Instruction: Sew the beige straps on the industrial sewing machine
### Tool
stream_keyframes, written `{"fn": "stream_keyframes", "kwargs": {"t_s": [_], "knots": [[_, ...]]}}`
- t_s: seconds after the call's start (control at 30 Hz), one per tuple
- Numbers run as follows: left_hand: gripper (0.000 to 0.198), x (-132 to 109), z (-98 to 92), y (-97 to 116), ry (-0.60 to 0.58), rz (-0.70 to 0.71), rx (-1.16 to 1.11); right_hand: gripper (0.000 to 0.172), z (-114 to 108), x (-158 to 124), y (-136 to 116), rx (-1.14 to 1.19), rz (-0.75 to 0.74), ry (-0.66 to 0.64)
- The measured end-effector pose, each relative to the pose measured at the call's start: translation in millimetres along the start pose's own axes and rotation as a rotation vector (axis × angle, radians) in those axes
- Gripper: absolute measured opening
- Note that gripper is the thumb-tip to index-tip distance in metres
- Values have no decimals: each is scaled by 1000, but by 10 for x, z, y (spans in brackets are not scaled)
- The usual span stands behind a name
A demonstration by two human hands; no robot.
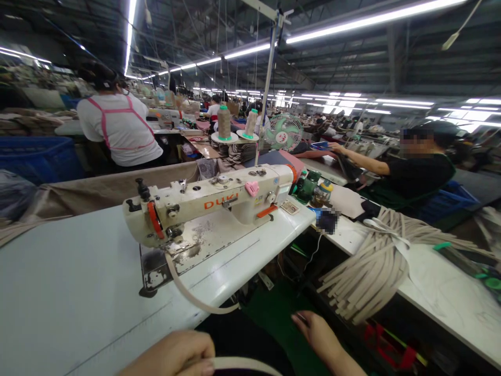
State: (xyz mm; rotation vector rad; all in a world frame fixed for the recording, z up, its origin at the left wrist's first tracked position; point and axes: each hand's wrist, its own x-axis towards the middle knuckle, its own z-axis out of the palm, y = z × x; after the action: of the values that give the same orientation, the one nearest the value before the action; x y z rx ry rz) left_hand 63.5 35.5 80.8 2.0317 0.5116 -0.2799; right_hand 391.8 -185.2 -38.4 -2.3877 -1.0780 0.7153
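My left hand (178,352), at the bottom by the table's front edge, is closed on a beige strap (238,362) that curves off to the right over my lap. My right hand (315,333) hovers past that edge, above a green surface. Its fingers are pinched together, with a small dark bit at the tips that I cannot make out. Ahead of both hands stands a cream sewing machine (223,196) with orange lettering. From its needle area a beige strip (188,297) curves down to the table edge.
A bundle of beige straps (371,271), tied with a white band, hangs over the side table (450,308) at right. Thread cones (224,122) and a green fan (284,131) stand behind the machine. One co-worker (121,122) sits at left, another (418,172) at right.
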Motion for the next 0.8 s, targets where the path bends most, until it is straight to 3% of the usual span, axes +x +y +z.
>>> {"fn": "stream_keyframes", "kwargs": {"t_s": [0.07, 0.13, 0.2, 0.3, 0.43, 0.53, 0.63, 0.7, 0.8], "knots": [[27, 201, 94, 174, 58, 15, 31, 51, 28, 13, -637, 281, -310, -206], [26, 323, 152, 266, 104, 41, 45, 51, 13, -38, -1185, 440, -573, -470], [27, 330, 138, 242, 116, 38, 51, 47, -32, -91, -1491, 474, -606, -598], [28, 157, -3, 33, 115, -29, 53, 35, -116, -68, -1492, 381, -538, -648], [30, -107, -134, -190, 148, -140, 49, 13, -137, 42, -1330, 119, -549, -490], [26, -153, -94, -102, 196, -87, 22, 10, -53, 25, -1477, 185, -515, -650], [23, -104, -135, -21, 276, 31, -14, 26, -4, 5, -1672, 305, -501, -794], [24, -94, -245, -99, 429, 33, -79, 38, -25, 82, -1735, 320, -531, -752], [27, -129, -420, -378, 779, -59, -22, 50, -82, 321, -1770, 299, -564, -538]]}}
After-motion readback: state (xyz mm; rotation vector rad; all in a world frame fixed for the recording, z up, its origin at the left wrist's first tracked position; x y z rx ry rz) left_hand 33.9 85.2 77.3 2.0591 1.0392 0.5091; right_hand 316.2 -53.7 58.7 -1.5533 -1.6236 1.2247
